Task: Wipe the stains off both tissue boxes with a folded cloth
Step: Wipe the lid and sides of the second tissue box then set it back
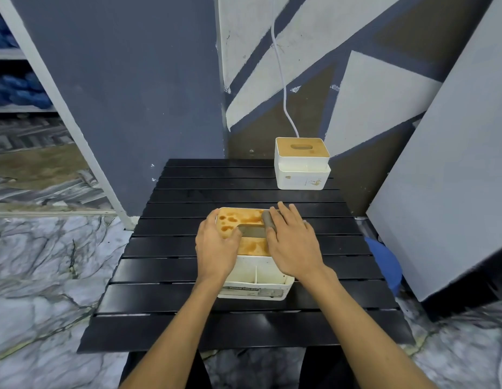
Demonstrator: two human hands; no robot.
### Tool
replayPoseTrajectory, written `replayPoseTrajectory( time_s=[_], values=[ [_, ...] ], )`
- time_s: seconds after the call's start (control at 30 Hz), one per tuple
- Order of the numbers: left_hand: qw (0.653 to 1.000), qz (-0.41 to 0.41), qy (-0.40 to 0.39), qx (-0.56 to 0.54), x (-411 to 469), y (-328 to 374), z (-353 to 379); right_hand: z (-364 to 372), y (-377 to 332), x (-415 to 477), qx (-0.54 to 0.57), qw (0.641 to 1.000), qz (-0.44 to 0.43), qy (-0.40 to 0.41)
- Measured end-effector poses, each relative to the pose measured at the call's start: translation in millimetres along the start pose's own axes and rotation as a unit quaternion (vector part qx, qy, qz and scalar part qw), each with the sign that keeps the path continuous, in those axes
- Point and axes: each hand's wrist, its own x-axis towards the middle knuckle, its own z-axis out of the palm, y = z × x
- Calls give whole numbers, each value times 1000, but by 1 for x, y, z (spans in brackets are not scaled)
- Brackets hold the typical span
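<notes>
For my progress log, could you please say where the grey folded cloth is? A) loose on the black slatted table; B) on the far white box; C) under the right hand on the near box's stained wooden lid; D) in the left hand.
C: the right hand presses the grey folded cloth onto the stained wooden lid of the near white tissue box, which the left hand grips.

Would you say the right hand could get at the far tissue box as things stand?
Probably yes: nothing stands between the right hand and the far tissue box, though that hand presses the cloth.
</notes>
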Motion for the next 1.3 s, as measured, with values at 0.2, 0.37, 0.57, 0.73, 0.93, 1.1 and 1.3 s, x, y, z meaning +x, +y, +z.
replayPoseTrajectory(
  time_s=[0.2,0.37,0.57,0.73,0.93,1.1,1.3],
  values=[
    [1000,8,2,3,0,-3,1,-5,-19,-16,-5,999,34,2],
    [1000,12,-9,11,2,-6,-1,0,-4,10,24,1000,-11,16],
    [1000,18,-15,17,7,-6,0,14,11,-1,-18,996,-79,29],
    [998,33,-42,15,12,-4,-3,4,7,-15,9,997,-72,28],
    [998,32,-54,8,14,-3,-6,-3,12,4,41,996,-79,18],
    [994,28,-100,11,24,-5,-10,-11,29,-8,41,990,-130,-27],
    [972,38,-228,33,47,2,-18,-24,48,-13,33,977,-191,-87]
  ],
)
